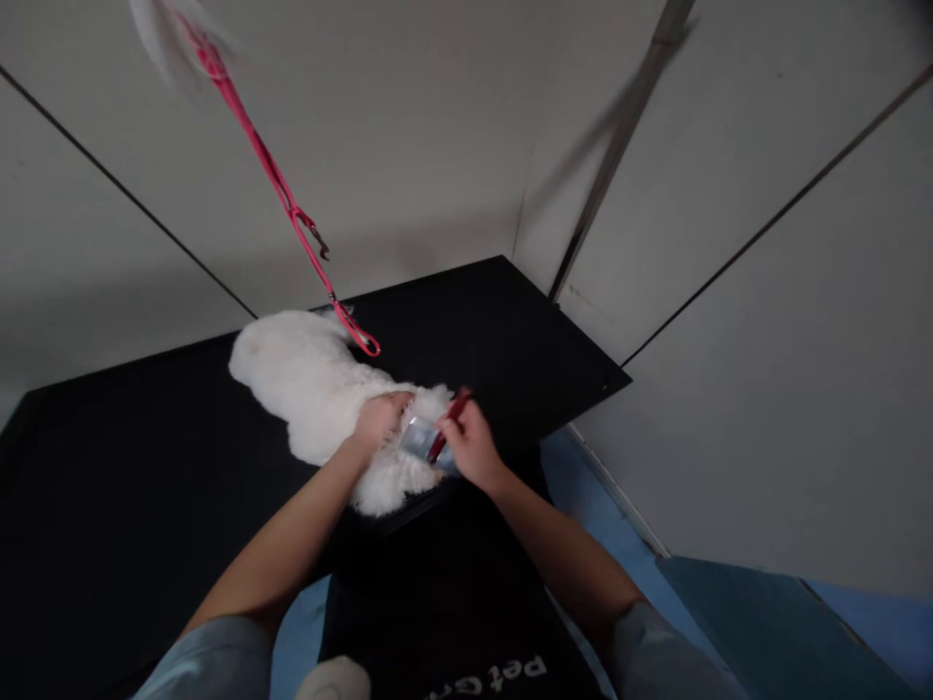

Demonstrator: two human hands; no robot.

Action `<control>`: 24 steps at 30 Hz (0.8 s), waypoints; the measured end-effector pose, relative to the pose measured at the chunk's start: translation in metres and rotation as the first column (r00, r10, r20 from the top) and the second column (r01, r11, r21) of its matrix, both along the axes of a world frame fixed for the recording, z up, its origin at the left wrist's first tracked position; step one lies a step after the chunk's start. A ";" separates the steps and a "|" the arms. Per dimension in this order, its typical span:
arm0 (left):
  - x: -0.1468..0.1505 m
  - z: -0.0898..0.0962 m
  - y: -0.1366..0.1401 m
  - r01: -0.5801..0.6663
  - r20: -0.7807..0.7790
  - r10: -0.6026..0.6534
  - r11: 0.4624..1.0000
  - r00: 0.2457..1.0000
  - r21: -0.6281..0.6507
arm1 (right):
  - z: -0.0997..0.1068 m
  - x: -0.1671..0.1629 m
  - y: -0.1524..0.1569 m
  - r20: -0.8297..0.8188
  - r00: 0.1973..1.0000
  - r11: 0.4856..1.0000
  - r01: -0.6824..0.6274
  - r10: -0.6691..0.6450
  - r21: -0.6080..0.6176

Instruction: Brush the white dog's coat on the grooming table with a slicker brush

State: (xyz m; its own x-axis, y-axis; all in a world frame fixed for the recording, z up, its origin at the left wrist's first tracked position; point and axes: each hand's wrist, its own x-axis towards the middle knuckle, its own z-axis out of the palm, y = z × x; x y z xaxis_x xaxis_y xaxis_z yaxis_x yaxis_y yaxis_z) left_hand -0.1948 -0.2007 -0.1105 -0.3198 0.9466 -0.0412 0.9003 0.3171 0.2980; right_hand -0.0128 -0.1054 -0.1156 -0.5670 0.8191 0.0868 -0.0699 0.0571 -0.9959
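A fluffy white dog (292, 365) lies on a black table (466, 321), close to its near edge. My left hand (380, 418) is closed on the fur at the dog's right-hand end, fingers partly sunk in the coat. In my right hand (473, 447) is a slicker brush (421, 437) with a dark red handle and a pale flat head. The brush head rests against the fur just right of my left hand. Which end of the dog is its head I cannot tell.
A pink leash loop (273, 170) with a small metal hook hangs from above, its lower end just over the dog. Behind the table rise grey walls (408, 126) and a slanting metal post (619, 146). Blue flooring (590, 496) shows below.
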 end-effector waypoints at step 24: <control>-0.028 -0.004 -0.039 0.440 0.050 -0.447 0.892 0.893 0.101 | -0.017 0.001 -0.007 -0.084 0.959 0.958 0.257 -0.269 -0.131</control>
